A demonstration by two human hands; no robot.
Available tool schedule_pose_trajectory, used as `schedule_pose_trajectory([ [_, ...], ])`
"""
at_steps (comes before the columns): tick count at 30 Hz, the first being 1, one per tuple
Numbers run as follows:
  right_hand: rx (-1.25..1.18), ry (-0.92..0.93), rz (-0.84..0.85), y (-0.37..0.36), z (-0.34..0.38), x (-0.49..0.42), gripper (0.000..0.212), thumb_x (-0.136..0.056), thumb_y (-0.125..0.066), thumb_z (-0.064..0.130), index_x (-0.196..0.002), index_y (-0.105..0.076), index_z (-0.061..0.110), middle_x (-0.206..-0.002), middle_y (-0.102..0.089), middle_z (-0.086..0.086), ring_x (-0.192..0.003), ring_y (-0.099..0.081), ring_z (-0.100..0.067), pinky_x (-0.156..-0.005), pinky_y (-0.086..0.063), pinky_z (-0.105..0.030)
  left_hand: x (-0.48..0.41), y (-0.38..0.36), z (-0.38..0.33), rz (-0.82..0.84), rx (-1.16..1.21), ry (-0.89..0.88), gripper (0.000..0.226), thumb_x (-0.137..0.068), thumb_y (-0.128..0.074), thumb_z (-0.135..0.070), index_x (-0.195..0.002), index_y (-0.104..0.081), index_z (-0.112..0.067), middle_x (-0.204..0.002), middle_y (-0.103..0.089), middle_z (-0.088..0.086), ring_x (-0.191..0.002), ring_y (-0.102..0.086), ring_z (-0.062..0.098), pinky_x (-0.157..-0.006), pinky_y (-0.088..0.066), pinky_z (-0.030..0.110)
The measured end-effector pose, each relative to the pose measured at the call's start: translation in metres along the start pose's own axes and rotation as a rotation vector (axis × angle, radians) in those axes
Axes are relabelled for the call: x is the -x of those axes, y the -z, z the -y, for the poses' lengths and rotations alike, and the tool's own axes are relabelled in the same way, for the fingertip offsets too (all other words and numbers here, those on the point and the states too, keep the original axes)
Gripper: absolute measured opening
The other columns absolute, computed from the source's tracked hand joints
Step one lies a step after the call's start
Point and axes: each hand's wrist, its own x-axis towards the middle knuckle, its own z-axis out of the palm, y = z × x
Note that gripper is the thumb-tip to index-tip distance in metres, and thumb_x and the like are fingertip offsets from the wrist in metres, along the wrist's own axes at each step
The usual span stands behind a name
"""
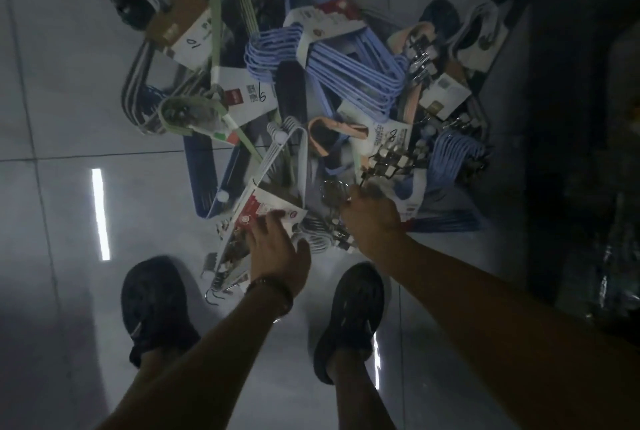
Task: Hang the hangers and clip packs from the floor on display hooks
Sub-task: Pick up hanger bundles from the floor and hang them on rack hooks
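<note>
Heap of hanger packs (346,59) on tiled floor (52,118), centre to upper frame, bare tile left and below, dark fixture (571,118) at right edge; left hand (277,246) spread flat on white carded pack (266,209) at near edge; right hand (372,218) gripping metal clip pack (388,157).

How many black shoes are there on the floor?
2. The left shoe stands at the lower left; the right shoe stands lower middle, just below the hanger pile. No more show, though the pile could hide some.
</note>
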Motion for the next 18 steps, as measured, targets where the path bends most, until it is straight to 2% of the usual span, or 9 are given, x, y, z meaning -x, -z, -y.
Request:
schedule_pose_trajectory([
  [2, -0.006, 0.031, 0.034, 0.002, -0.003, 0.004, 0.056, -0.091, -0.072, 0.022, -0.144, -0.053, 0.018, -0.152, -0.038, -0.018, -0.129, -0.050, -0.044, -0.092, -0.056, -0.050, 0.014, -0.014, -0.004, 0.079, 0.019, -0.013, 0.055, -0.085, -0.074, -0.018, -0.133, -0.048, -0.013, -0.137, -0.044, 0.014, -0.126, -0.044, 0.034, -0.105, -0.044, 0.046],
  [3, -0.010, 0.048, 0.054, 0.011, -0.006, 0.007, 0.057, -0.092, -0.070, 0.023, -0.145, -0.050, 0.020, -0.151, -0.041, -0.017, -0.128, -0.053, -0.043, -0.091, -0.056, -0.049, 0.017, -0.021, -0.004, 0.132, 0.042, -0.010, 0.058, -0.084, -0.077, -0.019, -0.134, -0.048, -0.013, -0.135, -0.045, 0.012, -0.123, -0.047, 0.032, -0.104, -0.045, 0.042],
  [5, -0.056, 0.131, 0.059, 0.028, -0.013, 0.014, 0.056, -0.093, -0.071, 0.028, -0.144, -0.049, 0.023, -0.138, -0.058, -0.012, -0.122, -0.060, -0.036, -0.093, -0.053, -0.045, 0.019, -0.027, -0.011, 0.245, 0.114, -0.010, 0.072, -0.076, -0.085, -0.028, -0.136, -0.048, -0.014, -0.133, -0.048, 0.009, -0.120, -0.053, 0.027, -0.102, -0.047, 0.037],
  [7, -0.118, 0.261, 0.029, 0.055, -0.024, 0.023, 0.070, -0.082, -0.082, 0.042, -0.141, -0.050, 0.023, -0.127, -0.064, -0.008, -0.115, -0.064, -0.032, -0.094, -0.053, -0.043, 0.020, -0.028, -0.016, 0.317, 0.283, -0.051, 0.083, -0.066, -0.091, -0.039, -0.135, -0.050, -0.019, -0.130, -0.055, 0.000, -0.119, -0.059, 0.015, -0.100, -0.053, 0.032],
  [9, -0.244, 0.359, -0.037, 0.081, -0.037, 0.029, 0.070, -0.074, -0.086, 0.049, -0.132, -0.056, 0.023, -0.113, -0.066, -0.006, -0.101, -0.067, -0.030, -0.081, -0.053, -0.039, 0.021, -0.026, -0.024, 0.393, 0.427, -0.064, 0.082, -0.068, -0.095, -0.030, -0.137, -0.051, -0.019, -0.126, -0.062, -0.012, -0.114, -0.061, -0.005, -0.091, -0.052, 0.014],
  [10, -0.337, 0.390, -0.080, 0.094, -0.044, 0.031, 0.064, -0.071, -0.087, 0.053, -0.121, -0.059, 0.024, -0.103, -0.066, -0.003, -0.090, -0.066, -0.026, -0.073, -0.051, -0.036, 0.020, -0.021, -0.030, 0.411, 0.476, -0.077, 0.081, -0.071, -0.094, -0.022, -0.139, -0.051, -0.016, -0.125, -0.065, -0.011, -0.113, -0.063, -0.006, -0.090, -0.051, 0.012],
  [13, -0.573, 0.432, -0.166, 0.122, -0.062, 0.031, 0.057, -0.062, -0.089, 0.065, -0.091, -0.056, 0.028, -0.081, -0.057, 0.005, -0.071, -0.057, -0.018, -0.064, -0.051, -0.036, 0.008, -0.004, -0.045, 0.323, 0.700, -0.082, 0.079, -0.078, -0.087, -0.002, -0.145, -0.045, -0.009, -0.129, -0.069, 0.005, -0.118, -0.068, 0.018, -0.092, -0.058, 0.030],
  [15, -0.650, 0.451, -0.191, 0.130, -0.069, 0.030, 0.060, -0.063, -0.086, 0.071, -0.091, -0.061, 0.025, -0.082, -0.060, 0.002, -0.072, -0.059, -0.020, -0.065, -0.055, -0.039, -0.004, 0.015, -0.055, 0.287, 0.762, -0.075, 0.071, -0.081, -0.083, 0.003, -0.142, -0.049, -0.011, -0.125, -0.072, 0.002, -0.112, -0.071, 0.015, -0.086, -0.060, 0.028],
  [18, -0.771, 0.464, -0.147, 0.120, -0.070, 0.027, 0.057, -0.066, -0.089, 0.064, -0.099, -0.066, 0.024, -0.086, -0.067, 0.002, -0.076, -0.065, -0.017, -0.069, -0.057, -0.041, -0.015, 0.027, -0.061, 0.314, 0.744, -0.090, 0.069, -0.075, -0.091, -0.014, -0.135, -0.059, -0.023, -0.123, -0.074, -0.004, -0.114, -0.070, 0.012, -0.092, -0.059, 0.034],
])
